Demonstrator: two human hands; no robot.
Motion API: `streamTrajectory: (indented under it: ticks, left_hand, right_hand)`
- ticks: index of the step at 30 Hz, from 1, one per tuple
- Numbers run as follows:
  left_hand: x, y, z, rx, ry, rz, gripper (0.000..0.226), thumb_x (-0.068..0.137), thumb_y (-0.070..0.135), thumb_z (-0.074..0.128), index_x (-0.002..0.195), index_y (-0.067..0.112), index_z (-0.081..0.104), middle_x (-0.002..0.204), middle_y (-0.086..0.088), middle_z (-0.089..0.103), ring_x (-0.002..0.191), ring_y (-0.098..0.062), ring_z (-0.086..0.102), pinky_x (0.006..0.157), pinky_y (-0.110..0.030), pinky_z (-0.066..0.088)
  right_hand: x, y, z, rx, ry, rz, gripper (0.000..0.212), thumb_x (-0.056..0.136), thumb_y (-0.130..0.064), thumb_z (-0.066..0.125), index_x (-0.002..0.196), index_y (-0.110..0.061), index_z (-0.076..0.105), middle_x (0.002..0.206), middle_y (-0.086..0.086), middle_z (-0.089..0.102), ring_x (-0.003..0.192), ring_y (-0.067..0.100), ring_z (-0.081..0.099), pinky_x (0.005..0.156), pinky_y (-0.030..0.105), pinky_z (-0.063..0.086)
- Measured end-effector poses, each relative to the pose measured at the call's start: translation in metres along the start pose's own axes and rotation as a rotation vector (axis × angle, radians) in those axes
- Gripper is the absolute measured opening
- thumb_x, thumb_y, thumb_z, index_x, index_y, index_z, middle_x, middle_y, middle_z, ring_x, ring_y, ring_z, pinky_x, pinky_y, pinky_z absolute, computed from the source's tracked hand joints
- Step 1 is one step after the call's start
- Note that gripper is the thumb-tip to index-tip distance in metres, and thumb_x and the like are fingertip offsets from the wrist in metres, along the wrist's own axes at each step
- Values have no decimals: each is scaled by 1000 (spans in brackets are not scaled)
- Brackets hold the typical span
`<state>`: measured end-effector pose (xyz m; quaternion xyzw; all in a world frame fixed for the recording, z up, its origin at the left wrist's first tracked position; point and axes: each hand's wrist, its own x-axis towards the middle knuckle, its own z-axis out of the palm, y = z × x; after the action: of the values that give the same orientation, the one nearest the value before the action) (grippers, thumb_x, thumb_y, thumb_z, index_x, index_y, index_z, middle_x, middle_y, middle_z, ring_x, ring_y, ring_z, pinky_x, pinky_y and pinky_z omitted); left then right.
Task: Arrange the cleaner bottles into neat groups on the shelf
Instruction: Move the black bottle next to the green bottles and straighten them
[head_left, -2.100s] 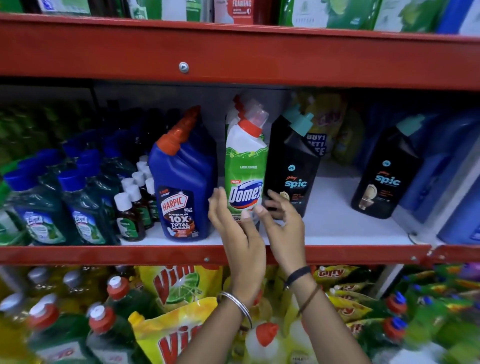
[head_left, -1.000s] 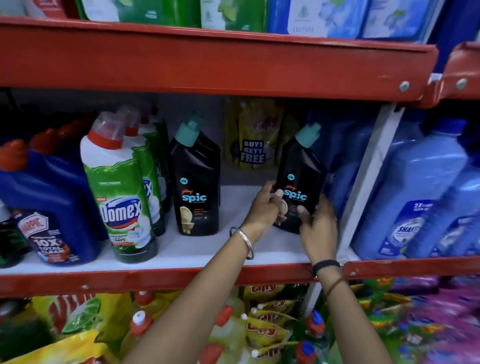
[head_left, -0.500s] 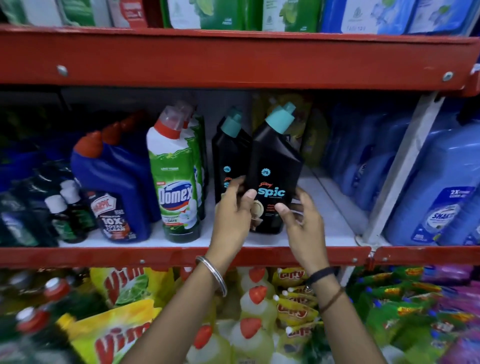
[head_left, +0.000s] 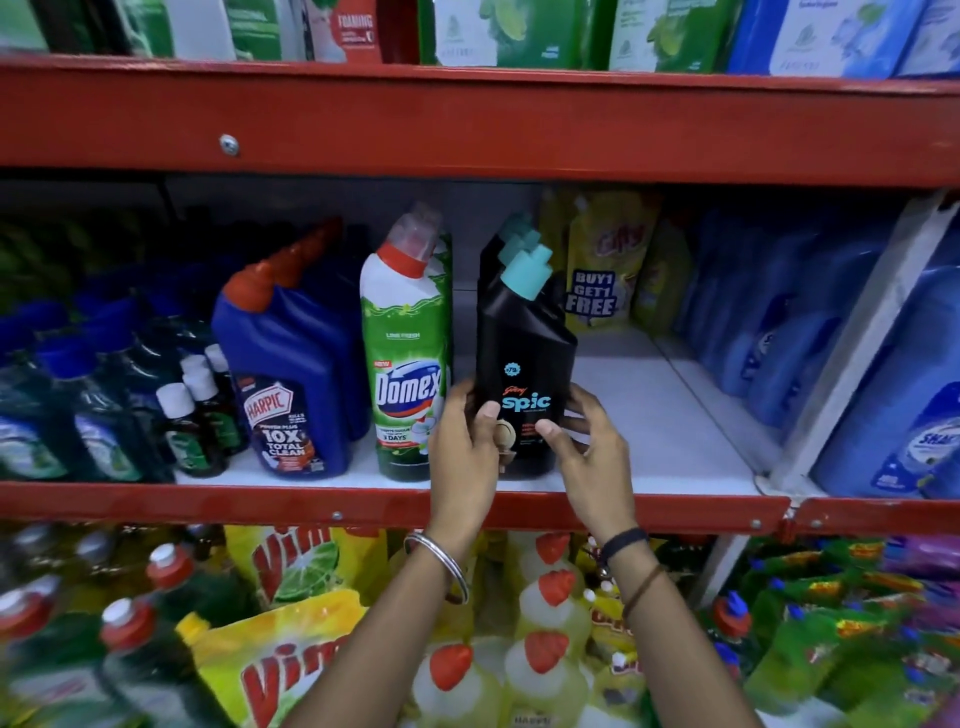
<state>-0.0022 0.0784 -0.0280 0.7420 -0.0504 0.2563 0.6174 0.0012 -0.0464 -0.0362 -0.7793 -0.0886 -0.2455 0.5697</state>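
A black plastic Spic cleaner bottle with a teal angled cap (head_left: 524, 358) stands upright at the front of the white shelf board (head_left: 649, 415), with the teal caps of more black bottles lined up directly behind it. The left hand (head_left: 465, 441) wraps its lower left side, thumb on the label, and the right hand (head_left: 584, 441) presses the lower right side, thumb on the front (so both hands are closed on this one bottle). Just beside it on the left stands a green-and-white Domex bottle with a red collar (head_left: 408, 358), then a blue Harpic bottle with an orange cap (head_left: 291, 374). Behind and to the right hang yellow pouches marked "BUY1 GET1 FREE" (head_left: 597, 270). Large blue bottles (head_left: 893, 405) fill the next bay.
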Motion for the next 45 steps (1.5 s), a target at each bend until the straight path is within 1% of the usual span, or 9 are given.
streamTrajectory:
  ticks: [4,9,12,14,18,24,30,38,45]
  left_hand:
    - [2,-7,-2,36,-20,20,30,95,29,45,125,26,50,111,-3,66,98,-20,65,77,-31,58]
    - [-3,-8,-14,38,-80,57,34,97,20,45,129,32,45,119,11,57,113,-7,55,91,-11,45]
    - [-9,-10,-21,105,-86,71,39,99,22,41,137,26,44,129,8,52,123,-7,47,94,-5,40]
    - [-13,-12,-27,159,-101,75,42,98,16,39,139,26,42,125,0,59,118,-16,54,94,-19,48]
    - [-19,-11,-34,281,-160,93,52,96,7,39,144,28,34,113,-22,66,100,-33,62,85,-45,53]
    - [-19,-12,-33,317,-138,64,58,94,4,41,143,33,33,108,-24,68,94,-23,60,84,-46,54]
    - [-18,-7,-35,312,-118,49,60,92,0,41,143,29,34,116,-24,65,94,-15,52,83,-42,53]
    - [-22,-3,-35,332,-120,48,59,92,2,42,144,29,32,120,-20,64,90,-30,60,76,-50,57]
    - [-21,-5,-34,352,-159,47,60,93,7,44,146,30,27,104,-14,68,78,-23,55,64,-33,47]
  right_hand:
    - [-2,4,0,6,9,0,38,85,-22,64,122,-17,55,107,-8,63,103,9,60,77,0,44]
    - [-7,9,-5,-28,-37,-18,36,88,-37,56,120,-20,57,113,-8,65,99,-13,57,81,1,42]
    - [-7,14,-10,11,-22,16,48,88,-55,45,119,-22,61,116,-1,68,106,1,61,94,26,51]
    - [-6,15,-12,62,-20,57,49,84,-65,42,112,-32,64,113,-3,70,110,11,62,99,42,50]
    - [-9,10,-12,144,-32,83,33,81,-69,42,93,-49,66,105,-15,68,110,11,63,101,45,49]
    - [-12,6,-11,162,-22,116,36,84,-61,43,86,-39,72,101,-4,72,104,20,66,98,50,50]
    - [-14,4,-9,238,-43,108,56,87,-43,42,120,0,58,117,5,63,112,19,63,100,39,50]
    - [-15,6,-4,253,21,106,58,86,-46,42,118,-1,60,113,5,65,108,16,65,99,37,51]
    - [-14,8,-1,199,82,97,46,88,-47,42,113,-15,64,108,5,69,102,10,67,96,43,53]
